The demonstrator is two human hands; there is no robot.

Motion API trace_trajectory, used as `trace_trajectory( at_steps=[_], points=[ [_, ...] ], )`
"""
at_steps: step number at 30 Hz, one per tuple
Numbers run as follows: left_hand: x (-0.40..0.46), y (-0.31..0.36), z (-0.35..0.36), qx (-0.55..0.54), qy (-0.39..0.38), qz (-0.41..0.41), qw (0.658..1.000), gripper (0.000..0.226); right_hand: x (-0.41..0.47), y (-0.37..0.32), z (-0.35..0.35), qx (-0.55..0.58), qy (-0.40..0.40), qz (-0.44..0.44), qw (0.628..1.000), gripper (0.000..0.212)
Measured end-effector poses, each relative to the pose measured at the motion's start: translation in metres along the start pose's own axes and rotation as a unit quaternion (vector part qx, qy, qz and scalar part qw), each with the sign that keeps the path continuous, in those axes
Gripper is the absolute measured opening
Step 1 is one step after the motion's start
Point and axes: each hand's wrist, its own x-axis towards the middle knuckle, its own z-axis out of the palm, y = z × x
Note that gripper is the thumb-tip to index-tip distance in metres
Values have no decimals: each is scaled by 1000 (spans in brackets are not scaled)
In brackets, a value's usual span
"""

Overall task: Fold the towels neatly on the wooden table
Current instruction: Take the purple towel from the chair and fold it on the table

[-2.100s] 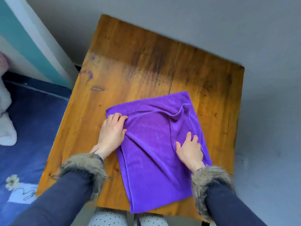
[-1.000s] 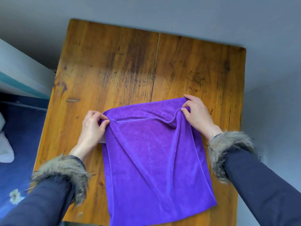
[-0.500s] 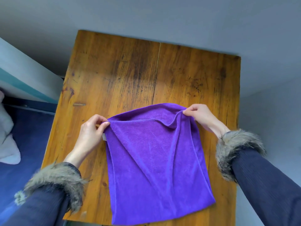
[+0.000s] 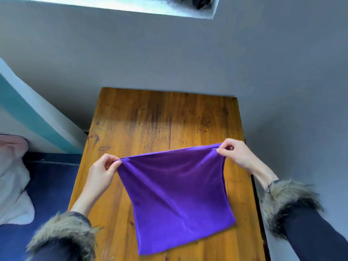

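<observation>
Step in hand: fold of the purple towel (image 4: 175,194), far edge lifted and ready to be carried over, judged from the raised edge and the near edge resting on the wood.
Towel location: centre-right of the wooden bench (image 4: 143,121); the near portion lies flat on the surface, the far edge is held up off it between both hands.
Left hand (image 4: 100,173): thumb and fingers pinch the left far corner of the towel; wrist raised above the bench, forearm angled in from the lower left.
Right hand (image 4: 238,155): thumb and fingers pinch the right far corner; positioned slightly farther from the person than the left hand, forearm entering from the lower right.
Edge condition: the held edge runs nearly straight between the two pinches, with light tension; the cloth below narrows and shows soft vertical creases.
Procedure, tension: keep equal pull at both corners so the edge remains straight.
Procedure, alignment: bring both corners down together onto the matching near corners; set the edges flush before release.
Procedure, finish: smooth outward from the fold line to remove the creases.
Risk: the right side of the towel lies near the right bench edge; uneven lowering is likely to skew the fold.
Surroundings: grey wall (image 4: 169,53) behind the bench; blue bedding (image 4: 49,185) to the left.
</observation>
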Motion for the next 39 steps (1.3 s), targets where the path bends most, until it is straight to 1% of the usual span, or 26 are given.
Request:
trace_trajectory(
  at_steps=[3,6,10,12,14,15,16,18,19,20,21,23,26,28,33,39],
  points=[
    [-10,11,-14,-15,-16,23,999,12,-26,-5,2,-1,55,-18,998,21],
    [-21,20,-27,-53,-29,23,998,8,-52,-7,3,60,93,-20,994,19],
    [-26,29,-46,-120,-58,3,991,7,-77,-9,-8,160,101,-11,982,13],
    [-27,36,-56,-134,-68,10,989,7,-84,-12,-13,208,103,-11,973,15],
    [-27,43,-64,-151,-59,17,987,8,-90,-16,-16,240,95,-6,966,17],
    [-27,47,-67,-167,-49,18,985,8,-92,-20,-18,238,85,-3,968,16],
    [-27,51,-69,-186,-38,16,982,9,-94,-23,-21,211,69,2,975,15],
    [-25,58,-72,-207,-19,17,978,9,-99,-28,-28,100,29,15,994,12],
    [-25,62,-73,-207,-9,22,978,9,-101,-30,-31,51,11,24,998,11],
    [-24,66,-73,-203,1,28,979,9,-102,-31,-34,29,-1,32,999,10],
    [-24,70,-73,-198,12,35,980,9,-102,-32,-37,32,-6,38,999,9],
    [-25,76,-73,-189,36,47,980,10,-103,-34,-40,85,-2,38,996,10],
    [-26,80,-76,-177,56,59,981,11,-103,-38,-40,168,36,2,985,10],
    [-27,81,-80,-177,56,55,981,11,-103,-40,-37,183,60,-31,981,11],
    [-30,83,-87,-181,57,54,980,9,-103,-50,-36,132,98,-91,982,16],
    [-25,88,-92,-211,44,58,975,6,-102,-62,-46,57,103,-128,985,16]
  ],
)
